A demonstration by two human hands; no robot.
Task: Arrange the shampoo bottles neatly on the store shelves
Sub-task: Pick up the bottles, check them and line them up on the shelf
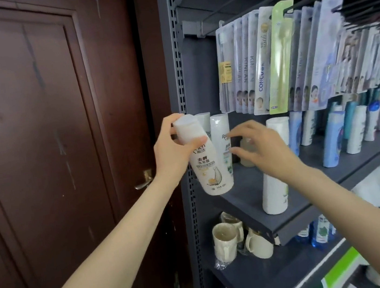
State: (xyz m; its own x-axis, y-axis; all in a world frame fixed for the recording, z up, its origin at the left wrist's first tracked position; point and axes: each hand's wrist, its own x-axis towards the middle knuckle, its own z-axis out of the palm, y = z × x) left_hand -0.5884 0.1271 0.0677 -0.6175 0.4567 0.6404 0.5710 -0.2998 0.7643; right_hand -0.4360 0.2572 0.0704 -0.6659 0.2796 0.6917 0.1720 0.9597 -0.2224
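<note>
Our left hand curls its fingers and thumb around a white shampoo bottle, holding it tilted off the front left corner of the grey shelf; our right hand spreads loose fingers, holding nothing, just beside a second white bottle standing at that corner; more bottles line the shelf further right.

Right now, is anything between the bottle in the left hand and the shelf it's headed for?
Yes. The white bottle gripped by the left hand sits in front of two standing white bottles at the shelf's left end; the right hand reaches there.
</note>
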